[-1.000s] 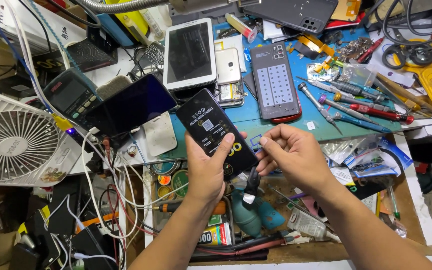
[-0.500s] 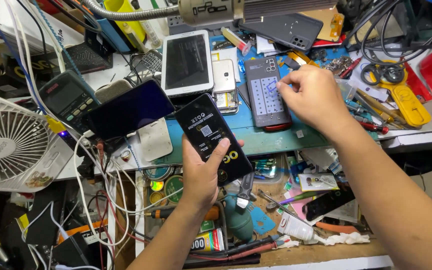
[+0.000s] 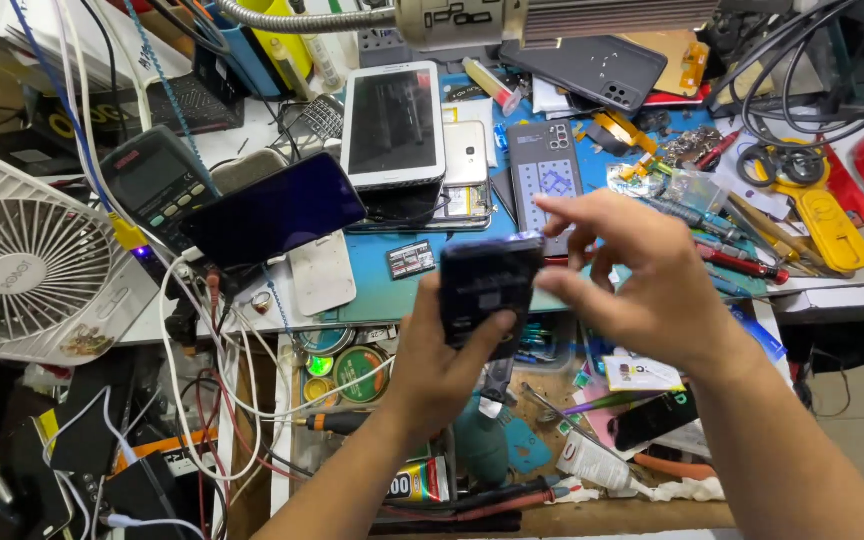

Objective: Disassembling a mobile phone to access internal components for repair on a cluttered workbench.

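Black and blurred, the phone (image 3: 484,290) you are working on sits above the near edge of the blue mat (image 3: 372,290), tipped up so its top edge faces you. Your left hand (image 3: 442,360) is clenched around the lower part of the phone, thumb on its near side and fingers wrapped behind. Your right hand (image 3: 642,285) comes in from the right of the phone with its fingertips (image 3: 552,208) pinching at the phone's top right corner; whether they grip the phone itself or some small part on it you cannot tell, because that spot is smeared. Beyond the phone, on the mat, lies a dark phone back (image 3: 544,172) with a pale tablet (image 3: 393,125) to its left. Further left of the phone a second dark handset (image 3: 277,210) rests tilted beside a multimeter (image 3: 157,185), and a white fan (image 3: 22,265) stands at the far left of the surface (image 3: 252,310). To the right of the phone lie screwdrivers (image 3: 742,262) and a yellow tool (image 3: 827,220).
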